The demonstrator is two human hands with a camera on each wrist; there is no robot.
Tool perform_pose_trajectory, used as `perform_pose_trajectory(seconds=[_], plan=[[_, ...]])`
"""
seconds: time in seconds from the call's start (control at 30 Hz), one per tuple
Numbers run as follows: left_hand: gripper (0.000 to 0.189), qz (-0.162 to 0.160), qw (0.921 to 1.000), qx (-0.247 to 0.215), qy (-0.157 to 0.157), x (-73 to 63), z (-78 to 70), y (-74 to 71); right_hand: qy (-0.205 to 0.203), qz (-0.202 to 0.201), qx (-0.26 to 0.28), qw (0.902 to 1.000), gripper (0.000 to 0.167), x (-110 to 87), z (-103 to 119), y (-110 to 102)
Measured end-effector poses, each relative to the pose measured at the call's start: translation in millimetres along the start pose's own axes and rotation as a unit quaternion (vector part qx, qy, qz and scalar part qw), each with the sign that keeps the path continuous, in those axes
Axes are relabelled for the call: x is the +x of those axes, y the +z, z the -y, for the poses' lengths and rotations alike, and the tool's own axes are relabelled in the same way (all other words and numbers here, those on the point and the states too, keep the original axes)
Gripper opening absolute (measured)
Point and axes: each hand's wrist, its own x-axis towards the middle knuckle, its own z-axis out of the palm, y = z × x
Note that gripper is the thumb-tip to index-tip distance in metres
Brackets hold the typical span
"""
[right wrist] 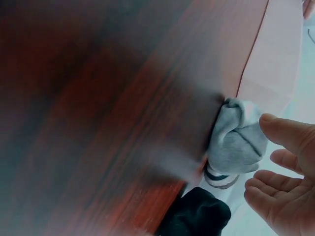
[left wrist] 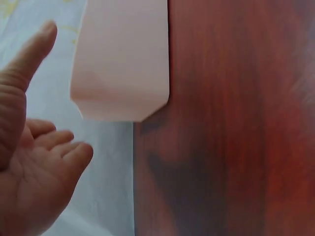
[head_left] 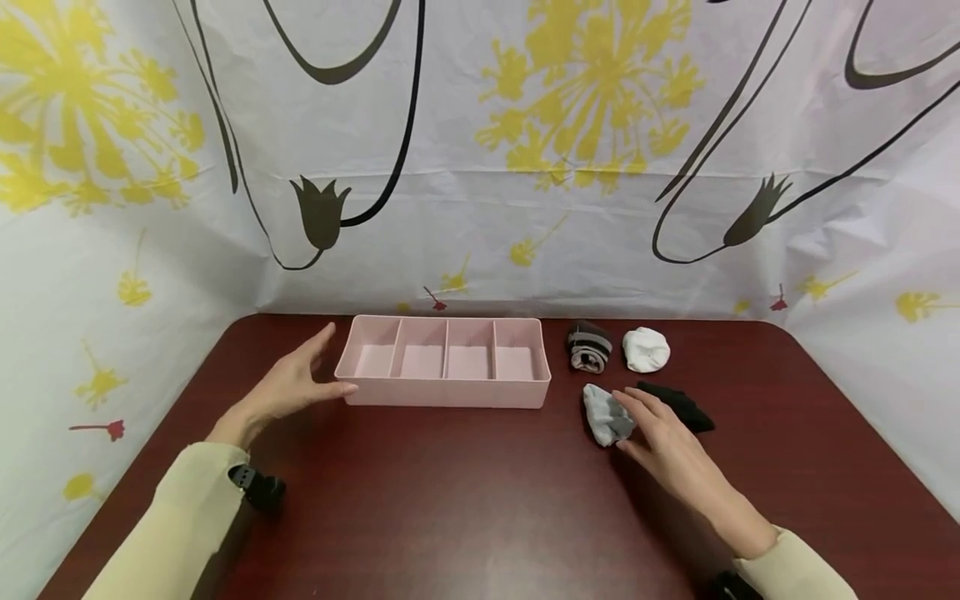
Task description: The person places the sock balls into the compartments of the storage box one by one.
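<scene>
A pink organizer box (head_left: 446, 393) with several compartments in a row stands at the back of the table. My left hand (head_left: 287, 385) hovers at its left end, thumb and fingers spread apart; the left wrist view shows the palm facing the box's end wall (left wrist: 120, 64). On the right, a rolled light grey sock (head_left: 602, 414) lies on the table. My right hand (head_left: 675, 458) is right beside it, thumb and fingers parted around its right side; whether they touch it I cannot tell. A black sock bundle (head_left: 686, 408) lies partly behind that hand.
Behind the grey sock sit a rolled dark striped sock (head_left: 588, 348) and a rolled white sock (head_left: 646, 350). The dark red-brown table (head_left: 450, 500) ends at a patterned white sheet (head_left: 450, 233) hanging behind and along both sides.
</scene>
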Motion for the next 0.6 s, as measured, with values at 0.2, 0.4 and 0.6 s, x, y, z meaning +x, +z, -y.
perform_pose_trajectory(seconds=[0.2,0.4,0.6], plan=[[0.113,0.064,0.9975,-0.029,-0.010,18.4,8.4,-7.0,-0.011,0.018,0.004,0.9998,0.066,3.1,-7.0,6.4],[0.116,0.091,0.9955,-0.026,-0.004,28.8,12.2,-9.7,-0.029,0.011,-0.002,0.9995,0.067,7.9,-11.1,11.0],[0.119,0.112,0.9937,-0.010,0.004,39.1,10.7,-11.2,-0.026,0.007,-0.003,0.9996,0.066,10.7,-12.9,11.6]])
